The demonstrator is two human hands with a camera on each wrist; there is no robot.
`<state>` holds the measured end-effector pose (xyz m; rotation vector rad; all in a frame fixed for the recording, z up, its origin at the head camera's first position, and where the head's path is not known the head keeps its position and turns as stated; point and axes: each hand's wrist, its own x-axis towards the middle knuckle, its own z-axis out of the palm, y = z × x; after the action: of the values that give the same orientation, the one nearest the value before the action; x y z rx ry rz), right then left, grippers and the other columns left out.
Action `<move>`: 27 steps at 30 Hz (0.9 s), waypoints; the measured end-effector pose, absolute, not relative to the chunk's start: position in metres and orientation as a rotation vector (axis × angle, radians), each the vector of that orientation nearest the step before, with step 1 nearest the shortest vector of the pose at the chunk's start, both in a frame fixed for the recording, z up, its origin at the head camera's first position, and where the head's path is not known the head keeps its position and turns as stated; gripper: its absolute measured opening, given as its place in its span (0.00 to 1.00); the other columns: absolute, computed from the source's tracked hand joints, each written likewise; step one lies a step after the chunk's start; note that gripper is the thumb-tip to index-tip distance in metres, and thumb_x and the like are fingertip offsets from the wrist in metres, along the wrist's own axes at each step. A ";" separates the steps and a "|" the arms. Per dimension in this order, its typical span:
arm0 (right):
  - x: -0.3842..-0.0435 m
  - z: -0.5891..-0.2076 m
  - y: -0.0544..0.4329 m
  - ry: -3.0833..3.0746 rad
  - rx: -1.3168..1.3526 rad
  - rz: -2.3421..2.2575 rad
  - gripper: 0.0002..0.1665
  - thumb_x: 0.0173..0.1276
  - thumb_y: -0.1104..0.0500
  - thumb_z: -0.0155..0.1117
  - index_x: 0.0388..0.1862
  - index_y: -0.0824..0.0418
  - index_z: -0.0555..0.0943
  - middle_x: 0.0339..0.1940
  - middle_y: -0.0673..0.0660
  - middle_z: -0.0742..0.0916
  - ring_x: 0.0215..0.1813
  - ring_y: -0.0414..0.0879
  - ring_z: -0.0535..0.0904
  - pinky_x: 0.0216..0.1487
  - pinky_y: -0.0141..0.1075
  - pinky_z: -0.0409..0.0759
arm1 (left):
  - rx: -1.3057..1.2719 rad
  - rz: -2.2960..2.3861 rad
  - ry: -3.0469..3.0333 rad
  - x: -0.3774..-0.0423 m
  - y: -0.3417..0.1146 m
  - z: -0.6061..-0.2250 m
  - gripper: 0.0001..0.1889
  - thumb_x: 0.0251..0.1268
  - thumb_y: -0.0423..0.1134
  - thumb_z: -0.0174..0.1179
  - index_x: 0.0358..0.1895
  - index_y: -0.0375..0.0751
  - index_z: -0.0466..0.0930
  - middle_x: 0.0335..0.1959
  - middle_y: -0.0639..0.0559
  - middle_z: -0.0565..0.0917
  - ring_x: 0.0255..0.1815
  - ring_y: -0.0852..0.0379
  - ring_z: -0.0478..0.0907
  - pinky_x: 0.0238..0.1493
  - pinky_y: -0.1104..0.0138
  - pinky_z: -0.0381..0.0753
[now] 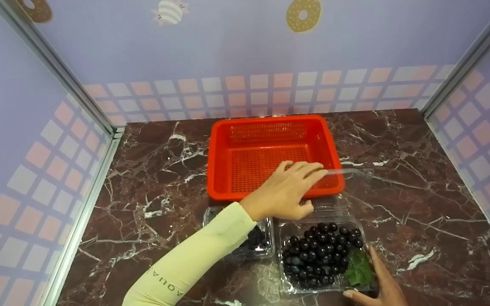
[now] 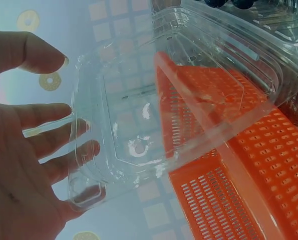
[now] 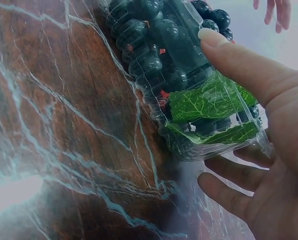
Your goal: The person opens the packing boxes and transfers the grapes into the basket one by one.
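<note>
Marble desk (image 1: 151, 178): second punnet (image 1: 253, 244) under sleeve. Left hand (image 1: 285, 193), fingers spread, props clear lid (image 1: 334, 172) open over red basket (image 1: 228, 178). Berry punnet (image 1: 321, 259) steadied at right corner by right hand (image 1: 379, 289), fingers curled around it; a firm base grip is advised.

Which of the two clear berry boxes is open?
The right box, held at its corner by the right hand. The left hand lifts its lid back, baring dark berries and a green leaf. The left box lies under the sleeve.
</note>
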<state>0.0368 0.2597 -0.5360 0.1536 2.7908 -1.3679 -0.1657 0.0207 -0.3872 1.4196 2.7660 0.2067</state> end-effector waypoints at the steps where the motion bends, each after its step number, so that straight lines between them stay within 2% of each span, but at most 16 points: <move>1: 0.036 -0.535 0.260 2.764 0.175 -1.357 0.74 0.45 0.50 0.81 0.80 0.57 0.40 0.74 0.76 0.60 0.67 0.73 0.64 0.59 0.73 0.62 | 1.427 0.209 2.772 -0.166 0.021 -0.388 0.41 0.57 0.51 0.56 0.76 0.54 0.53 0.75 0.56 0.59 0.75 0.55 0.57 0.73 0.51 0.58; 6: 0.033 -0.532 0.260 2.672 0.245 -1.312 0.74 0.49 0.45 0.78 0.80 0.54 0.36 0.75 0.73 0.59 0.70 0.73 0.62 0.60 0.71 0.64 | 1.470 0.229 2.788 -0.165 0.021 -0.389 0.40 0.56 0.51 0.57 0.75 0.54 0.55 0.75 0.55 0.60 0.75 0.53 0.56 0.75 0.50 0.55; 11: 0.035 -0.532 0.261 2.691 0.240 -1.308 0.70 0.53 0.46 0.76 0.80 0.55 0.37 0.75 0.74 0.58 0.69 0.74 0.61 0.59 0.74 0.61 | 1.537 0.259 2.778 -0.166 0.020 -0.391 0.39 0.56 0.50 0.57 0.74 0.52 0.56 0.75 0.54 0.60 0.76 0.54 0.56 0.77 0.56 0.54; 15: 0.032 -0.532 0.262 2.625 0.301 -1.345 0.64 0.60 0.43 0.69 0.80 0.55 0.38 0.77 0.72 0.55 0.71 0.74 0.59 0.63 0.73 0.58 | 1.626 0.372 2.744 -0.166 0.019 -0.391 0.37 0.58 0.47 0.56 0.74 0.50 0.59 0.75 0.53 0.60 0.76 0.56 0.56 0.77 0.60 0.53; 20: 0.026 -0.533 0.265 2.512 0.388 -1.349 0.59 0.65 0.37 0.61 0.80 0.52 0.36 0.79 0.67 0.52 0.74 0.72 0.54 0.67 0.68 0.57 | 1.739 0.529 2.677 -0.164 0.019 -0.392 0.32 0.60 0.44 0.54 0.71 0.48 0.64 0.75 0.53 0.60 0.76 0.58 0.56 0.77 0.64 0.55; 27: 0.023 -0.534 0.266 2.473 0.415 -1.342 0.58 0.66 0.36 0.58 0.80 0.51 0.35 0.80 0.66 0.50 0.75 0.71 0.52 0.68 0.68 0.57 | 1.769 0.587 2.638 -0.162 0.019 -0.393 0.32 0.60 0.43 0.55 0.70 0.48 0.65 0.73 0.54 0.64 0.74 0.59 0.60 0.74 0.66 0.60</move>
<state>0.0233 0.2664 -0.5342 0.4147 2.4728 -1.3421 -0.1623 0.0191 -0.3935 1.7685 2.6382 0.5872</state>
